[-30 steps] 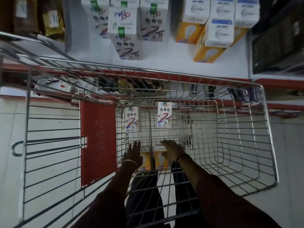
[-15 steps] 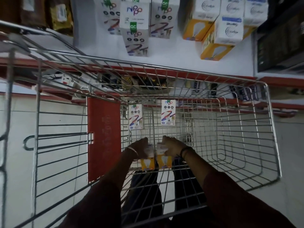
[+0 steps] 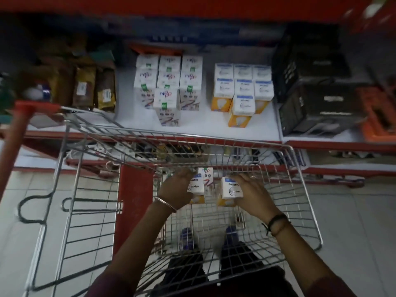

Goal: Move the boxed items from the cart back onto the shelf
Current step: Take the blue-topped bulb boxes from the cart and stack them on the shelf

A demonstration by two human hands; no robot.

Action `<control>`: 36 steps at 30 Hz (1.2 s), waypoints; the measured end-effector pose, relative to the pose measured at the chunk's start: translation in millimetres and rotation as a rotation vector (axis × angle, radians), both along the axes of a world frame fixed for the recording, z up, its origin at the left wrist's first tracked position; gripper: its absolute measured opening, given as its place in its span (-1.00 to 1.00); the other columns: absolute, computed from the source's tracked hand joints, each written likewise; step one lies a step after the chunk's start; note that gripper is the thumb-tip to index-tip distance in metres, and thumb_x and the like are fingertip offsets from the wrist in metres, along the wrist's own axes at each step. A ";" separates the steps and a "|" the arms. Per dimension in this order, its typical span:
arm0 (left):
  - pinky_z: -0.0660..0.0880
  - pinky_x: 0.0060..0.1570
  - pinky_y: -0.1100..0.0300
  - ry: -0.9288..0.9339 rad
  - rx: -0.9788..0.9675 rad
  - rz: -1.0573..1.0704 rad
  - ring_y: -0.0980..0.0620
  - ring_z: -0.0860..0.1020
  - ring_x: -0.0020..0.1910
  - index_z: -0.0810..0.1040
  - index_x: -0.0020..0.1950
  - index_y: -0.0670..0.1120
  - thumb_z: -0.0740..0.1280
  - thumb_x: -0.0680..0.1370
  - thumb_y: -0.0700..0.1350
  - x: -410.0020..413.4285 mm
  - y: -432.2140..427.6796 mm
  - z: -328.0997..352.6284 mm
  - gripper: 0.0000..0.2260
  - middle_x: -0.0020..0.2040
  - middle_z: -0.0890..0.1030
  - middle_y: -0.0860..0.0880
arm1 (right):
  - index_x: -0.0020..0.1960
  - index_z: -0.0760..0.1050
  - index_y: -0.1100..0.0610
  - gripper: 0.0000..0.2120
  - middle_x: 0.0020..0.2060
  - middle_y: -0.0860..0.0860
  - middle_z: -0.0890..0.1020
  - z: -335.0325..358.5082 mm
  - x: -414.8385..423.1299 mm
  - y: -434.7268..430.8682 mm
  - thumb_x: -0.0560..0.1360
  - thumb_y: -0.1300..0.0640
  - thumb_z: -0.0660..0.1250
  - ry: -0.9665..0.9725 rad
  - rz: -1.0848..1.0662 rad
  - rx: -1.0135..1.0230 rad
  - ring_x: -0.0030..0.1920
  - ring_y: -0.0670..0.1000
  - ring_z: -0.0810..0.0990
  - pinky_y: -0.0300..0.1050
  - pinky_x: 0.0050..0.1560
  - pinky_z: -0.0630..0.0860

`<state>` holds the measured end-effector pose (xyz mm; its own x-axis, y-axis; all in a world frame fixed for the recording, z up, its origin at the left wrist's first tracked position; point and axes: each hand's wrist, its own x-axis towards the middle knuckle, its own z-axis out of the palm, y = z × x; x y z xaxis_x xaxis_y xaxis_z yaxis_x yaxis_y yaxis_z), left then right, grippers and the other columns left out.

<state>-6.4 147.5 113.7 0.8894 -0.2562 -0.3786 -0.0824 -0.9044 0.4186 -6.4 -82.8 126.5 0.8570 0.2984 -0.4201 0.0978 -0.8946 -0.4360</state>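
Inside the wire cart (image 3: 304, 189) my left hand (image 3: 175, 189) grips a white and orange bulb box (image 3: 196, 187), lifted off the cart floor. My right hand (image 3: 250, 192) grips a second white and orange bulb box (image 3: 230, 189) beside it. Between and behind them a white box with a coloured swirl (image 3: 206, 175) stands in the cart; a second one cannot be made out. On the white shelf (image 3: 199, 125) beyond the cart stand a group of matching bulb boxes (image 3: 243, 91) and a group of swirl boxes (image 3: 169, 82).
Brown packets (image 3: 94, 86) stand at the shelf's left, dark crates (image 3: 310, 97) at its right. The cart's red child-seat flap (image 3: 135, 194) and red handle (image 3: 19, 123) are on the left. A lower shelf (image 3: 150, 151) holds small goods. Tiled floor lies below.
Both hands closed on the two bulb boxes and raised them from the cart floor. The view tilted up, showing more of the shelf.
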 end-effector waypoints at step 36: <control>0.60 -0.12 -0.12 -0.376 -0.182 0.225 -0.28 0.58 0.00 0.25 0.35 -0.11 0.25 0.35 -0.50 177.2 -77.5 23.3 -0.38 0.50 0.19 -0.09 | 0.36 0.34 0.20 -0.42 0.38 0.15 0.42 36.9 188.0 -61.4 0.38 0.48 0.29 -0.413 -0.269 0.050 0.39 0.15 0.35 -0.01 0.34 0.36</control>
